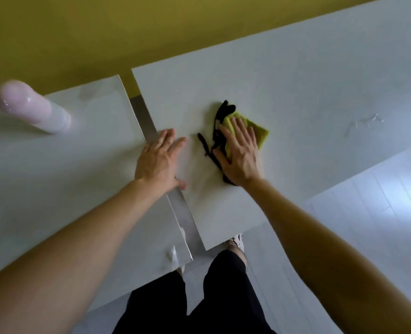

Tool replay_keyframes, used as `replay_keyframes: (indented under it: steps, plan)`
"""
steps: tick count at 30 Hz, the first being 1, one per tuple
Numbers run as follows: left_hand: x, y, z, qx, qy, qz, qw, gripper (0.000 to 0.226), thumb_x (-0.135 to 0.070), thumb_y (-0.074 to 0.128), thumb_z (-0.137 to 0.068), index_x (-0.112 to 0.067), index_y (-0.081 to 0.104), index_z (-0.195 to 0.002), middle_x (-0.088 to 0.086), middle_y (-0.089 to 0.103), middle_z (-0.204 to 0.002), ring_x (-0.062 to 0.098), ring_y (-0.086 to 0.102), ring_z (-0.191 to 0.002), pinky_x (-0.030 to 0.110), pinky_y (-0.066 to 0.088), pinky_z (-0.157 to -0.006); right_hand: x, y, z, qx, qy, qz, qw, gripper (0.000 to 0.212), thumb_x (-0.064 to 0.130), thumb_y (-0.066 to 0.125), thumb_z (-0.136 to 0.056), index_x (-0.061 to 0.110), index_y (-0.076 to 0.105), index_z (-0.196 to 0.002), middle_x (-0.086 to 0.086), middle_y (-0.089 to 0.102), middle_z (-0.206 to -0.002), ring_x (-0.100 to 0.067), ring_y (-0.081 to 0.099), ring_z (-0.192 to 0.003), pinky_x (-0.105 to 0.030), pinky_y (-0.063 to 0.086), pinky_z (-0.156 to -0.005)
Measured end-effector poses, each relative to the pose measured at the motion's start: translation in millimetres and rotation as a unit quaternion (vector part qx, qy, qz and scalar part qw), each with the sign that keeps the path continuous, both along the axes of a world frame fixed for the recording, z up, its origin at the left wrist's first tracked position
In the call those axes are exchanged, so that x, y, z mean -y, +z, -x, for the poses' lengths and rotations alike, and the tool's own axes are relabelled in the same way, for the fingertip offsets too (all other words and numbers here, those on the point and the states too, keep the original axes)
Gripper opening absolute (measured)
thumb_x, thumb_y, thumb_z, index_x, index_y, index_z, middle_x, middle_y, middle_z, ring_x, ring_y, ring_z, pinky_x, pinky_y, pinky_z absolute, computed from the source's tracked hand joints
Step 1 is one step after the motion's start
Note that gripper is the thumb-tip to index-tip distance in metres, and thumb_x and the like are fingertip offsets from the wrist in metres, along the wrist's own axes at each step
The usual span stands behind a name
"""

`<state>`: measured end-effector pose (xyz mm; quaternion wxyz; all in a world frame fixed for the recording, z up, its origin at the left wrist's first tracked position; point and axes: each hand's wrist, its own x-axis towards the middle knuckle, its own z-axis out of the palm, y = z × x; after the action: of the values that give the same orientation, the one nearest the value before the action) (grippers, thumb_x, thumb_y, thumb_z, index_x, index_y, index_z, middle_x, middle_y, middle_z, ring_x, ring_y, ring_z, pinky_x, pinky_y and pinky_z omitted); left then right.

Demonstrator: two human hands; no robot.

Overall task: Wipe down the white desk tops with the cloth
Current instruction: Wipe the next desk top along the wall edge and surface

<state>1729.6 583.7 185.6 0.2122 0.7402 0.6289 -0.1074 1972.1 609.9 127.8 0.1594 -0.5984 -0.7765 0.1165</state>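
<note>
Yellow-green cloth [260, 135] lies on the right-hand white desk top [296, 80], near its left edge, pinned under the right hand [239, 153]. Fingers are spread flat, pressing rather than gripping, which suits broad strokes. Left hand [157, 157], flat and holding nothing, rests at that desk's edge, likely bracing. Wet streaks [366, 122] farther right look unwiped.

Reached forward with the bare left forearm [84, 232] and the bare right forearm [320, 235], both angled inward toward each other. Laid the left hand [160, 162] palm down, fingers straight and close together, thumb splayed back toward the body. Pressed the right hand [239, 156] palm down just beside it, fingers straight and fanned apart. Left a gap between the two hands.
</note>
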Motion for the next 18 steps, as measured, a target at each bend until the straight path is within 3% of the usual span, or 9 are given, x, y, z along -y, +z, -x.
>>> replay_keyframes:
  steps: [3, 6, 8, 10, 13, 15, 17, 18]
  plan:
    - [0.1, 0.7, -2.5, -0.001, 0.000, -0.014, 1.000, 0.136, -0.060, 0.098, -0.064, -0.029, 0.019, -0.171, 0.004, 0.000, -0.183, 0.025, 0.001, -0.169, 0.053, 0.022, -0.133, 57.4, 5.7, 15.4, 0.017, 0.207, 0.034, 0.978, 0.069, 0.054, 0.059, -0.109, 0.023, 0.042, -0.167, -0.009, 0.023, -0.179, -0.029, 0.012, -0.169, -0.060, 0.016, -0.134]
    - [-0.5, 3.6, -6.2, 0.001, 0.014, -0.002, 1.000, 0.141, -0.060, 0.100, -0.059, -0.027, 0.022, -0.171, 0.006, 0.002, -0.182, 0.026, 0.002, -0.169, 0.052, 0.020, -0.134, 16.1, 4.5, -16.0, 0.040, 0.348, 0.031, 0.936, 0.067, 0.051, 0.059, -0.110, 0.021, 0.042, -0.167, -0.009, 0.025, -0.179, -0.030, 0.015, -0.168, -0.058, 0.015, -0.135]
    - [-2.0, 6.7, -8.4, -0.002, 0.025, 0.009, 1.000, 0.142, -0.059, 0.101, -0.057, -0.028, 0.022, -0.171, 0.005, 0.004, -0.182, 0.024, 0.001, -0.169, 0.048, 0.018, -0.134, -55.0, -0.4, -43.6, 0.030, 0.317, 0.004, 0.948, 0.067, 0.047, 0.063, -0.107, 0.016, 0.047, -0.164, -0.011, 0.035, -0.175, -0.034, 0.026, -0.165, -0.063, 0.023, -0.131]
    - [-2.1, 9.0, -10.5, -0.005, 0.026, 0.018, 0.999, 0.142, -0.055, 0.100, -0.061, -0.028, 0.015, -0.172, 0.004, 0.001, -0.183, 0.022, -0.003, -0.169, 0.046, 0.017, -0.134, -136.5, -5.7, -65.4, 0.012, 0.164, -0.016, 0.986, 0.067, 0.047, 0.064, -0.103, 0.017, 0.051, -0.161, -0.013, 0.042, -0.171, -0.038, 0.034, -0.161, -0.067, 0.028, -0.125]
    - [-1.1, 12.6, -16.6, -0.006, 0.060, 0.030, 0.998, 0.142, -0.048, 0.100, -0.065, -0.029, 0.009, -0.173, 0.001, -0.006, -0.182, 0.020, -0.008, -0.168, 0.045, 0.013, -0.136, -204.9, -10.2, -61.4, 0.022, 0.010, -0.006, 1.000, 0.067, 0.054, 0.058, -0.100, 0.023, 0.053, -0.159, -0.014, 0.042, -0.171, -0.037, 0.033, -0.161, -0.064, 0.025, -0.127]
    - [-1.6, 15.3, -22.8, -0.023, 0.074, 0.035, 0.996, 0.148, -0.045, 0.103, -0.062, -0.027, 0.007, -0.173, 0.001, -0.006, -0.182, 0.019, -0.006, -0.168, 0.044, 0.012, -0.137, -184.3, -7.7, -35.1, -0.003, 0.039, 0.001, 0.999, 0.066, 0.053, 0.057, -0.102, 0.024, 0.050, -0.161, -0.014, 0.036, -0.174, -0.035, 0.026, -0.164, -0.062, 0.020, -0.130]
    - [-1.7, 14.5, -28.4, -0.037, 0.104, 0.032, 0.993, 0.162, -0.044, 0.107, -0.052, -0.020, 0.002, -0.173, 0.005, 0.002, -0.182, 0.020, 0.003, -0.168, 0.042, 0.013, -0.136, -125.6, -0.8, -14.9, -0.024, 0.186, 0.003, 0.982, 0.065, 0.048, 0.061, -0.105, 0.022, 0.049, -0.163, -0.015, 0.033, -0.175, -0.035, 0.022, -0.166, -0.063, 0.019, -0.131]
    - [-1.3, 14.9, -30.2, -0.048, 0.113, 0.030, 0.992, 0.168, -0.045, 0.108, -0.048, -0.017, -0.001, -0.173, 0.007, 0.005, -0.182, 0.022, 0.008, -0.168, 0.041, 0.014, -0.136, -95.6, -0.2, -12.1, -0.022, 0.293, 0.017, 0.956, 0.066, 0.048, 0.061, -0.106, 0.021, 0.047, -0.164, -0.014, 0.031, -0.176, -0.035, 0.020, -0.166, -0.064, 0.019, -0.131]
